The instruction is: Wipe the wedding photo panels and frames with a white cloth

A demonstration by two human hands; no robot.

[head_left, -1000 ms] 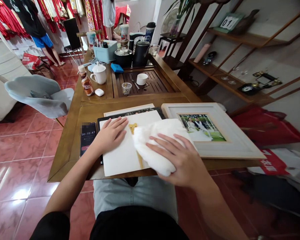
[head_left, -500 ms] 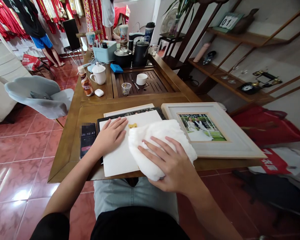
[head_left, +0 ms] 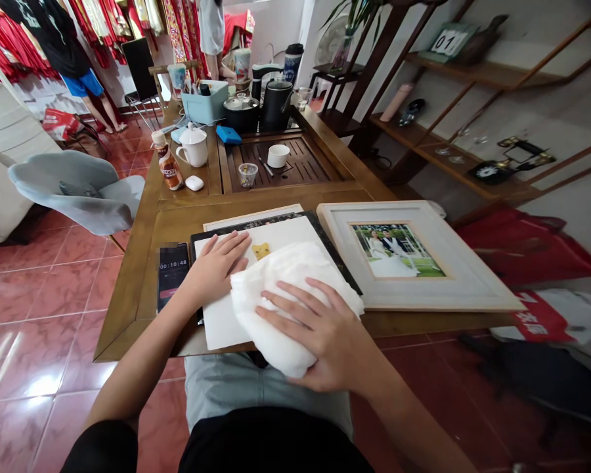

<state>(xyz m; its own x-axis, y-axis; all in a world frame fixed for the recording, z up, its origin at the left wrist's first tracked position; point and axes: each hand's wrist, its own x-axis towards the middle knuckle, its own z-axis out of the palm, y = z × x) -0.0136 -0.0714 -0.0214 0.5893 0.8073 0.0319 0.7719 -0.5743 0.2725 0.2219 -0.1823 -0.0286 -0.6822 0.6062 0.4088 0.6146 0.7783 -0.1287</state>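
Observation:
My left hand (head_left: 219, 266) lies flat, fingers stretched out, on the left side of a white board (head_left: 290, 230). A small yellow shape (head_left: 261, 251) shows on the board just right of those fingers. My right hand (head_left: 325, 328) presses a bunched white cloth (head_left: 270, 315) against the board's lower right, its fingers over the top and the thumb at the near edge. The cloth hides much of the board and overhangs the table's front edge. Beneath the board is a dark-edged panel (head_left: 337, 266), partly covered.
A framed wedding photo (head_left: 473, 289) lies to the right. Left of the board is a phone (head_left: 172, 276) with a running timer. Farther back stand a bottle (head_left: 167, 161), a lidded white mug (head_left: 194, 146), a small cup (head_left: 278, 156) and a black kettle (head_left: 276, 105). Someone stands at the far left.
My right hand has slid the cloth left and toward me across the board, uncovering the dark panel's right edge. My left hand has stayed in place.

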